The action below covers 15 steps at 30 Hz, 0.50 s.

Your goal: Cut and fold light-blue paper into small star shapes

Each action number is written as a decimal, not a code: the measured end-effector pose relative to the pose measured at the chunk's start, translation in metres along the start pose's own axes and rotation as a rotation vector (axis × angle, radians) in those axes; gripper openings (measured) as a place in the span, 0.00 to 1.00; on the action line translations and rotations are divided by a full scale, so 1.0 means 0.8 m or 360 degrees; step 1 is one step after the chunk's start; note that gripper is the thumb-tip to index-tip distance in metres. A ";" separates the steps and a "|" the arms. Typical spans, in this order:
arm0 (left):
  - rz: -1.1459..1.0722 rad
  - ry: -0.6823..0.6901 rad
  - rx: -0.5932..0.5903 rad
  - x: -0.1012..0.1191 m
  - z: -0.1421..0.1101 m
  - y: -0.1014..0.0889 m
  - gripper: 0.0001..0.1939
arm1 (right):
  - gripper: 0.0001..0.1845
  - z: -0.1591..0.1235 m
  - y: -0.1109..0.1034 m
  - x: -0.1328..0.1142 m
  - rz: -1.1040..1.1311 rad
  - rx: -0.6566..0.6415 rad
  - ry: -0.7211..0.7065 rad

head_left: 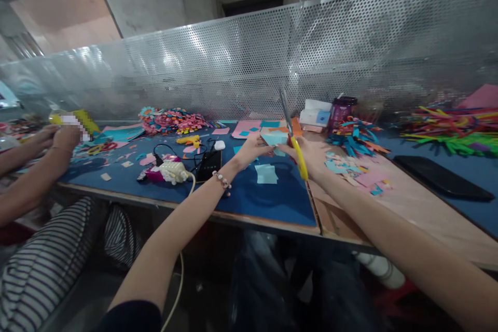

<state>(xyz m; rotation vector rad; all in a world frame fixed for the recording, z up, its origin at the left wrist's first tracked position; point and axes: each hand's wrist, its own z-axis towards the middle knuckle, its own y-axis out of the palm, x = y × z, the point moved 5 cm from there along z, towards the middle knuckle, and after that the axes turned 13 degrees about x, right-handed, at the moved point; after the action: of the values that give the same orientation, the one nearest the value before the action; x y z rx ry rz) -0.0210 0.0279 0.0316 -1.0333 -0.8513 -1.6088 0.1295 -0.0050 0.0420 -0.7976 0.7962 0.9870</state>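
My left hand (251,149) pinches a light-blue piece of paper (273,138) above the blue table mat (272,199). My right hand (314,157) grips yellow-handled scissors (292,134), blades pointing up, right beside the paper. Another light-blue paper square (266,173) lies on the mat just below my hands. A bead bracelet (222,180) circles my left wrist.
A black phone (209,165), a white charger block (174,171) with cable and a yellow glue gun (189,140) lie to the left. Piles of coloured paper flowers (172,120) and strips (455,129) sit along the perforated metal screen (350,57). A co-worker's hands (58,137) work at far left. A black tablet (441,178) lies right.
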 end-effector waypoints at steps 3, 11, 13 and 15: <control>0.0035 -0.0004 -0.0055 -0.005 0.000 0.004 0.19 | 0.22 -0.008 -0.004 -0.014 -0.0059 0.0040 -0.0060; -0.0046 -0.0121 0.0108 -0.019 0.007 -0.008 0.12 | 0.20 -0.003 0.004 0.006 0.0197 -0.0060 0.0092; -0.0164 -0.0212 0.0207 -0.020 0.009 -0.013 0.12 | 0.20 -0.001 0.006 0.011 0.0309 -0.0099 0.0167; -0.0322 -0.0306 0.0334 -0.019 0.011 -0.019 0.12 | 0.19 0.002 0.006 0.016 0.0404 -0.0125 0.0238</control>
<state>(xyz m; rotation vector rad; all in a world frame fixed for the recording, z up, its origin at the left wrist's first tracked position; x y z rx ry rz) -0.0316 0.0451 0.0206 -0.9868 -1.2612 -1.5619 0.1296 0.0034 0.0310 -0.8597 1.0106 1.1999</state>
